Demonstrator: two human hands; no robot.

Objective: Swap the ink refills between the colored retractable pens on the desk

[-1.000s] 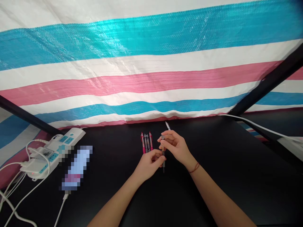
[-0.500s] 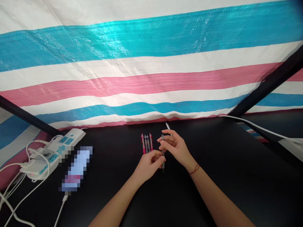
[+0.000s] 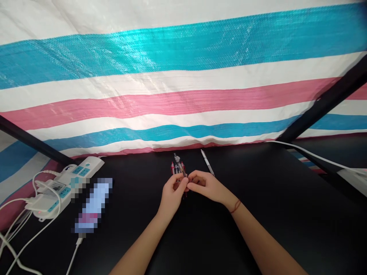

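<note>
My left hand point(image 3: 172, 195) is closed, with thumb and fingers pinching a grey, clear-barrelled pen point(image 3: 180, 163). The pen tilts, its clip end pointing away from me and slightly left. Closed too, my right hand point(image 3: 208, 187) meets the left at the pen's near part, which the fingertips hide. Right behind the held pen lie several pens point(image 3: 172, 168) side by side, some with red clips and some grey, partly covered by my left hand. A white and dark pen point(image 3: 207, 162) lies by itself just beyond my right hand.
On the left stands a white power strip point(image 3: 83, 170) with plugs and cables. A phone point(image 3: 96, 202), blurred out, lies beside it on a charging cable point(image 3: 73, 252). Striped sheeting point(image 3: 183, 103) closes off the black table's point(image 3: 137, 244) back. A white cable point(image 3: 312, 151) runs at right.
Both hands have moved left with the pen, which now tilts over the row of pens instead of standing beside it. My right hand has come down from the pen's top to its near part.
</note>
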